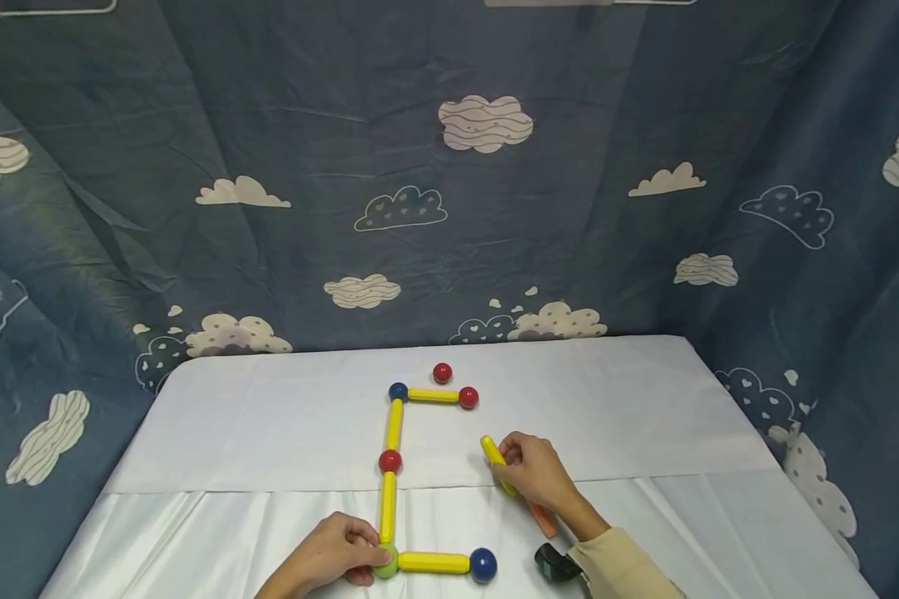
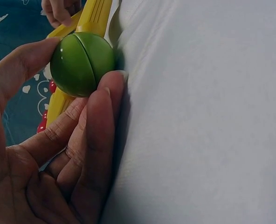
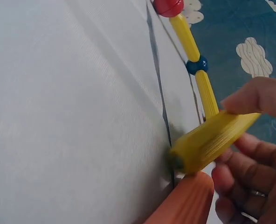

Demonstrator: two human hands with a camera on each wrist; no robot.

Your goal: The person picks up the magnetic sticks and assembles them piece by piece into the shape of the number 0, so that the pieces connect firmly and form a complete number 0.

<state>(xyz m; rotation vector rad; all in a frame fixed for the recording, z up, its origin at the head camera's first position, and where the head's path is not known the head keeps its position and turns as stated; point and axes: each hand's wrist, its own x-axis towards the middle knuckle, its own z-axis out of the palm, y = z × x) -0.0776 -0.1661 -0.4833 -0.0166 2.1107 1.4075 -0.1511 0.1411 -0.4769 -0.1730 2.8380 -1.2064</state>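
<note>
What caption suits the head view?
Left grip pinching a green ball, right grip holding a yellow rod, before a cloud-patterned curtain.

no readable text, no legible labels or brands, no numbers, no signs

The left hand's grip [image 2: 75, 154] fills the lower left of the frame, thumb and fingertips pinching a glossy green ball [image 2: 82, 65] left of centre. A ribbed yellow rod [image 2: 95, 17] runs from the ball to the top edge; another yellow piece [image 2: 58, 106] shows below it, beside partly hidden red patches [image 2: 42, 122]. At the upper left, the right hand's grip [image 2: 58, 9] shows near further yellow. Teal cloth [image 2: 21, 116] backs the left; a white-covered counter [image 2: 203, 112] spans the right.
</note>
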